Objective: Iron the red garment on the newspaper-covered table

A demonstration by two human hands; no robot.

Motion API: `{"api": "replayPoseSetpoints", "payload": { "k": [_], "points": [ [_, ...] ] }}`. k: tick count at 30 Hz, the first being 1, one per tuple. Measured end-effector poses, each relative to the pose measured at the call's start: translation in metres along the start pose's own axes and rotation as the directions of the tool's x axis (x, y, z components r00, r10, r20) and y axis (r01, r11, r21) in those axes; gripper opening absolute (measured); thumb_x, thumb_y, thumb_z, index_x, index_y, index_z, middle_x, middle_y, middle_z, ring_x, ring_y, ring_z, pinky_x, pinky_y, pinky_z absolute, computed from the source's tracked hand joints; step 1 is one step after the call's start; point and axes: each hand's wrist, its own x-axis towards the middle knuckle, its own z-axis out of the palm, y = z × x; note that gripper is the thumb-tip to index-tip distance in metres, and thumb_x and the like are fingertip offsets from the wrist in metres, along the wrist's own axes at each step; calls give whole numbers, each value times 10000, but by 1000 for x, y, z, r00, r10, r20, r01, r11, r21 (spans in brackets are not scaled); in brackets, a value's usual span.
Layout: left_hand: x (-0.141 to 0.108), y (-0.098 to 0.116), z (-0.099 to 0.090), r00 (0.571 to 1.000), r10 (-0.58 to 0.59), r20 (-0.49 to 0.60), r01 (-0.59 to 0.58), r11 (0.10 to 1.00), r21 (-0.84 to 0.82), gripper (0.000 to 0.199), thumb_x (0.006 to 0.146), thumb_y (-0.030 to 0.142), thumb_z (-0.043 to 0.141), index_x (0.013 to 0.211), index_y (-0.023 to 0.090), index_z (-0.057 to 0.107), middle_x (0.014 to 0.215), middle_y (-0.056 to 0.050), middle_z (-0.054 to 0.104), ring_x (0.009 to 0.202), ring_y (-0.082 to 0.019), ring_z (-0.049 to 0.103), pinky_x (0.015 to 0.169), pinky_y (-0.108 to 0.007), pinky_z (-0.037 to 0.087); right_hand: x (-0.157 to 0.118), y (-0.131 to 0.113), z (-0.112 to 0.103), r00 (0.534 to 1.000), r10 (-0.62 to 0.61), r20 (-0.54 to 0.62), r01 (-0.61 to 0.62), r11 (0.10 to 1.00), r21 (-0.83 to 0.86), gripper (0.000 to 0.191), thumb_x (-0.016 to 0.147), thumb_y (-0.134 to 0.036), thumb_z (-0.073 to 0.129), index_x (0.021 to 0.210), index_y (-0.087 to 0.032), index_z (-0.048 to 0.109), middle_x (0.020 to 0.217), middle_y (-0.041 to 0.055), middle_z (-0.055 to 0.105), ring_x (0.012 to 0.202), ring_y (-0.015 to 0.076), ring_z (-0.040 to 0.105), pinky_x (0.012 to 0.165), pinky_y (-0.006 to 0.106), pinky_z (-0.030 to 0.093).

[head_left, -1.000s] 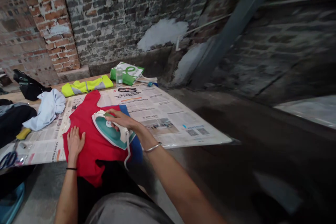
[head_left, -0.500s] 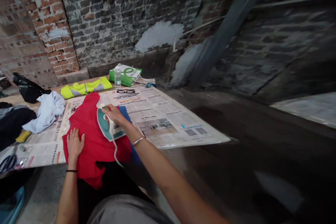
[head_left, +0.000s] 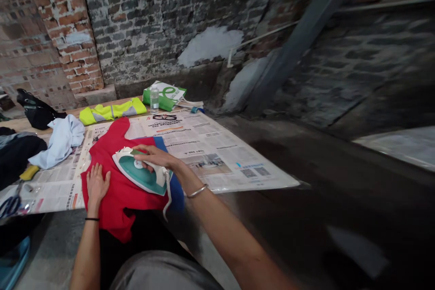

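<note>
The far bag (head_left: 167, 103) bears a green e-like sign (head_left: 173, 91). Two square codes (head_left: 248, 172) mark the newspaper (head_left: 204, 138); its print is unreadable.

Right fingers (head_left: 146, 157) hold an iron (head_left: 131, 170), seemingly flat on the red cloth (head_left: 115, 199) beneath the left fingers (head_left: 96, 174).

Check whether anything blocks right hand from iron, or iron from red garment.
Nothing visible: the right hand holds the corded iron, which sits on the red garment. The left hand lies beside the iron, not between; its underside is hidden.

Underside of iron (head_left: 131, 171) hidden, newsprint (head_left: 190, 135) illegible, blue tub (head_left: 23, 258) cut off
</note>
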Motion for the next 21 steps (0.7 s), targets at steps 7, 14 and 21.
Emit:
{"api": "replayPoseSetpoints", "payload": {
  "k": [7,14,21],
  "points": [
    [-14,-5,-2,999,-43,-33,44,998,51,599,1001,420,432,1478,92,585,1588,-197,529,1501,-348,478,1257,-576,351,33,6,12,964,67,-258,-78,996,-32,533,986,-385,716,1441,-157,558,594,-70,602,451,125,559,462,210,441],
    [-27,-6,-5,998,-63,-24,64,998,23,609,1002,413,435,1491,75,565,1611,-199,497,1526,-357,442,1276,-591,310,52,0,11,928,87,-362,-112,993,-49,354,1038,-265,619,1374,-176,552,545,-91,551,436,123,544,457,197,432],
    [-33,-6,-33,997,-80,-8,68,900,-431,553,961,404,553,1455,159,584,1546,-173,593,1482,-303,513,1256,-544,382,23,-4,26,942,175,-286,-128,976,173,443,1027,-330,639,1425,-184,512,563,-80,559,429,122,518,418,204,426]
  ]
}}
